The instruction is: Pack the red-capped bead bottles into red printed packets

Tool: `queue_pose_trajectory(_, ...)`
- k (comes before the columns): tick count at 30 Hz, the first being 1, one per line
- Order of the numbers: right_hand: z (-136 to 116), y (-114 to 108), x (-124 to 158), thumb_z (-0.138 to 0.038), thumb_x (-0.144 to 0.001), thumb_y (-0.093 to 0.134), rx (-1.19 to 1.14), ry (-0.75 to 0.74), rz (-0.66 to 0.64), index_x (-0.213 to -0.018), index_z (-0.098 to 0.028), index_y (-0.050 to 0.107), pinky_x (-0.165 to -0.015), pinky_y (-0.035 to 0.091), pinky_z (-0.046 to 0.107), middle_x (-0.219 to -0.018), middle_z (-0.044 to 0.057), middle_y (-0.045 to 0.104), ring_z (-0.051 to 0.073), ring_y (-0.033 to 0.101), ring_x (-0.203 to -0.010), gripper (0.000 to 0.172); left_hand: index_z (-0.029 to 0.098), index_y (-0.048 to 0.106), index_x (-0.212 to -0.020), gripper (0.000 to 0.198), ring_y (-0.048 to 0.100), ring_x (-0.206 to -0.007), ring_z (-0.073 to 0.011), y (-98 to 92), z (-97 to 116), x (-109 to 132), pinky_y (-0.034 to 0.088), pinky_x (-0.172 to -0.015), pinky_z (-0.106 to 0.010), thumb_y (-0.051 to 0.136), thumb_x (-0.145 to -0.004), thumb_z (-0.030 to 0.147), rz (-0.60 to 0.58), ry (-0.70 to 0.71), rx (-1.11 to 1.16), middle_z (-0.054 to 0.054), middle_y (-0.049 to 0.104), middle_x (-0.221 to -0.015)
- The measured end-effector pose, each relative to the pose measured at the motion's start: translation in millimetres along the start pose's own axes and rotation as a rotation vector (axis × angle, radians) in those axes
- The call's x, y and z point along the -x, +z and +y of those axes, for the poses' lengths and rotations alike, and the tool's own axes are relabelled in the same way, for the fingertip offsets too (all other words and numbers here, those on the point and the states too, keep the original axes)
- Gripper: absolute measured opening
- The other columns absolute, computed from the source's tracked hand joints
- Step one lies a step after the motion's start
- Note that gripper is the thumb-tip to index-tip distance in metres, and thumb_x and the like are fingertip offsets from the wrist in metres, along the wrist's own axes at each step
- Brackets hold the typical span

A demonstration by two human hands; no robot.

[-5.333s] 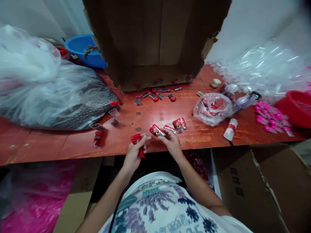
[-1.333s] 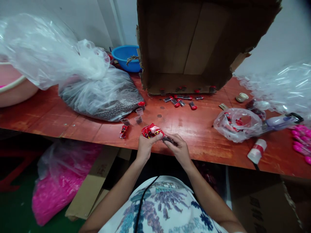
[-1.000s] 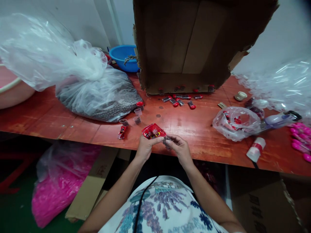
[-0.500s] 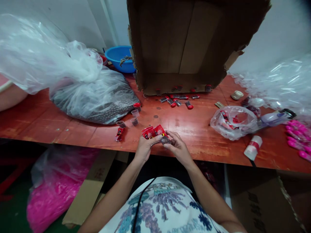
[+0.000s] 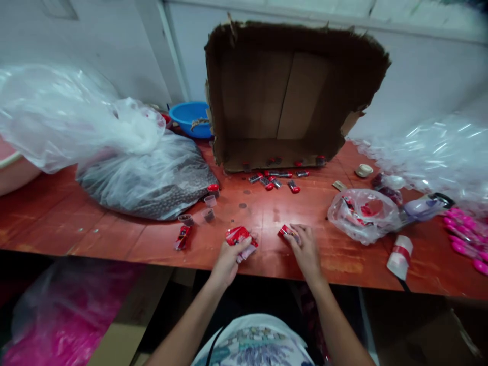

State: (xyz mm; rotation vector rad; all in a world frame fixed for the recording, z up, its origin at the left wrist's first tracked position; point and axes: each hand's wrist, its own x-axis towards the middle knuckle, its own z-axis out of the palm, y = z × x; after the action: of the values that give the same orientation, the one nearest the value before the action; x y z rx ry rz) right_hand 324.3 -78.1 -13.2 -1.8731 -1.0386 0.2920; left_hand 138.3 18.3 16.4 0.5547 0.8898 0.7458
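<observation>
My left hand (image 5: 229, 259) is closed on several flat red printed packets (image 5: 237, 235), fanned out above the table's front edge. Apart from it, to the right, my right hand (image 5: 306, 250) pinches one small red-and-black packet (image 5: 288, 233) between thumb and fingers. Left of my hands lies another red-and-black packet (image 5: 183, 237). Behind it stand small clear cups (image 5: 208, 215), some with dark contents, and one with a red lid (image 5: 213, 188). Further back, several small tubes with red caps (image 5: 293, 186) and dark contents lie before the cardboard box (image 5: 284, 117).
A large clear bag of dark beads (image 5: 152, 188) sits at left, with a blue basin (image 5: 190, 119) behind. At right are an open plastic bag (image 5: 364, 236) holding red packets, a white roll (image 5: 400, 257), a lavender-handled tool (image 5: 425, 207) and pink pieces (image 5: 463, 234).
My hands have come apart. The right hand moved right with one packet, while the left keeps the others. The view has tilted up, so the table sits lower in the frame.
</observation>
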Motion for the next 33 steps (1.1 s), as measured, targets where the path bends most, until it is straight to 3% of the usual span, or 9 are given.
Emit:
queue_pose_trajectory(4, -41, 29, 2, -0.026, -0.081, 0.061, -0.234, -0.098, -0.242, -0.102, -0.023, 0.065, -0.075, 0.049, 0.030, -0.094, 0.004, 0.064, 0.018, 0.060, -0.086, 0.022, 0.010, 0.069, -0.072, 0.029, 0.066, -0.063, -0.0174, 12.4, -6, -5, 0.055, -0.064, -0.029, 0.084, -0.049, 0.018, 0.022, 0.069, 0.030, -0.006, 0.071, -0.069)
queue_pose_trajectory(7, -61, 47, -2, -0.019, -0.086, 0.055, -0.257, -0.183, -0.283, -0.106, -0.023, 0.063, -0.076, 0.049, 0.029, -0.095, 0.004, 0.066, 0.018, 0.061, -0.087, 0.023, 0.010, 0.070, -0.070, 0.027, 0.065, -0.060, -0.0157, 12.2, -2, -9, 0.054, -0.061, -0.025, 0.084, -0.048, 0.017, 0.032, 0.114, 0.045, -0.005, 0.070, -0.067)
queue_pose_trajectory(13, -62, 67, -26, -0.011, -0.088, 0.045, -0.045, -0.570, -0.387, -0.123, -0.020, 0.055, -0.079, 0.050, 0.032, -0.104, 0.008, 0.069, 0.020, 0.063, -0.090, 0.038, 0.012, 0.071, -0.076, 0.029, 0.067, -0.067, -0.0173, -8.8, 8, -20, 0.054, -0.064, -0.025, 0.084, -0.050, 0.016, 0.097, 0.158, 0.138, -0.005, 0.072, -0.073)
queue_pose_trajectory(17, -64, 78, -45, -0.013, -0.090, 0.043, 0.026, -0.663, -0.502, -0.126, -0.022, 0.053, -0.083, 0.049, 0.029, -0.112, 0.006, 0.067, 0.018, 0.063, -0.096, 0.039, 0.013, 0.071, -0.080, 0.030, 0.069, -0.073, -0.0189, -18.1, 13, -27, 0.055, -0.065, -0.026, 0.082, -0.053, 0.013, 0.080, 0.156, 0.178, -0.005, 0.073, -0.080)
queue_pose_trajectory(20, -59, 87, -76, -0.019, -0.091, 0.045, 0.084, -0.641, -0.544, -0.120, -0.025, 0.058, -0.081, 0.049, 0.025, -0.106, 0.003, 0.069, 0.015, 0.064, -0.093, 0.032, 0.012, 0.070, -0.083, 0.032, 0.068, -0.069, -0.0173, -21.7, 18, -30, 0.055, -0.063, -0.025, 0.081, -0.052, 0.009, 0.136, 0.150, 0.181, -0.006, 0.072, -0.078)
queue_pose_trajectory(24, -38, 96, -137, -0.017, -0.092, 0.041, 0.354, -0.404, -0.276, -0.116, -0.020, 0.061, -0.094, 0.042, 0.034, -0.113, 0.010, 0.065, 0.020, 0.057, -0.107, 0.032, 0.011, 0.069, -0.078, 0.025, 0.067, -0.059, -0.0147, -22.3, 22, -31, 0.054, -0.055, -0.022, 0.080, -0.056, 0.010, 0.219, 0.116, 0.192, -0.004, 0.071, -0.068)
queue_pose_trajectory(27, -23, 101, -168, -0.018, -0.089, 0.046, 0.536, -0.286, -0.224, -0.128, -0.013, 0.051, -0.103, 0.031, 0.047, -0.130, 0.019, 0.052, 0.030, 0.042, -0.124, 0.039, 0.012, 0.067, -0.070, 0.017, 0.065, -0.053, -0.0138, -21.3, 22, -30, 0.053, -0.051, -0.021, 0.079, -0.058, 0.013, 0.212, 0.071, 0.209, -0.004, 0.069, -0.062)
queue_pose_trajectory(30, -16, 103, -167, -0.015, -0.085, 0.051, 0.604, -0.294, -0.289, -0.128, -0.009, 0.051, -0.100, 0.035, 0.046, -0.130, 0.021, 0.051, 0.031, 0.045, -0.120, 0.043, 0.013, 0.066, -0.068, 0.013, 0.064, -0.052, -0.0134, -21.0, 22, -30, 0.053, -0.051, -0.021, 0.077, -0.062, 0.011, 0.231, 0.053, 0.235, -0.002, 0.068, -0.061)
queue_pose_trajectory(33, -18, 100, -141, -0.010, -0.084, 0.048, 0.589, -0.365, -0.386, -0.123, -0.013, 0.055, -0.088, 0.043, 0.037, -0.117, 0.018, 0.058, 0.025, 0.055, -0.102, 0.039, 0.012, 0.066, -0.069, 0.011, 0.066, -0.057, -0.0141, -20.4, 24, -30, 0.054, -0.055, -0.021, 0.071, -0.065, 0.003, 0.248, 0.039, 0.258, -0.004, 0.070, -0.064)
